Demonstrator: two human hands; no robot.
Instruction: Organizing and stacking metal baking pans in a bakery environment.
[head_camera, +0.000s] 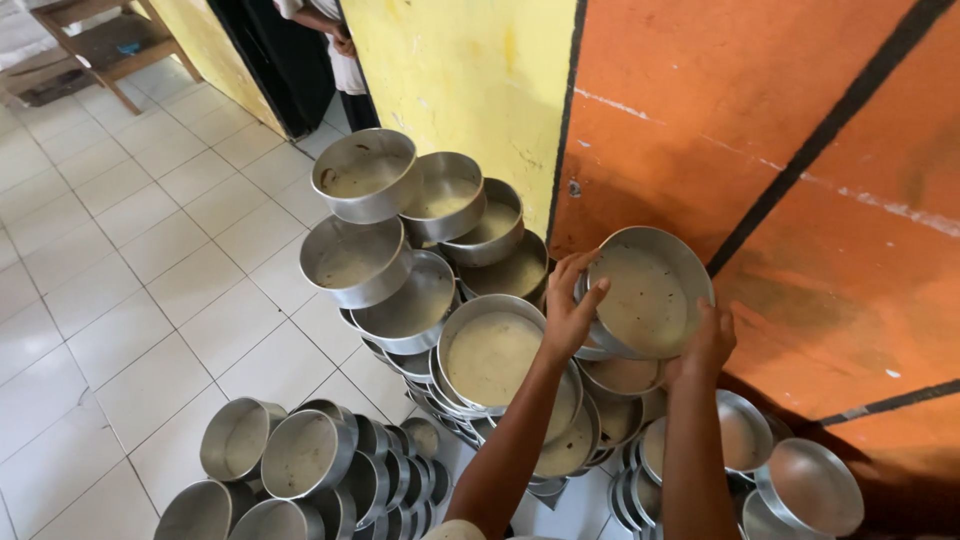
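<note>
Hands, yours: left hand (572, 305) fingers spread over the round grey metal pan (648, 292) rim; right hand (708, 342) grips beneath, fingertips hidden behind it.

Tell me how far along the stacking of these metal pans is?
Well along, it seems. Tall leaning stacks of round pans already stand against the wall. In hand: the left hand and right hand hold one pan above the pile. Possibly left: shorter stacks on the tiled floor at the lower left.
</note>
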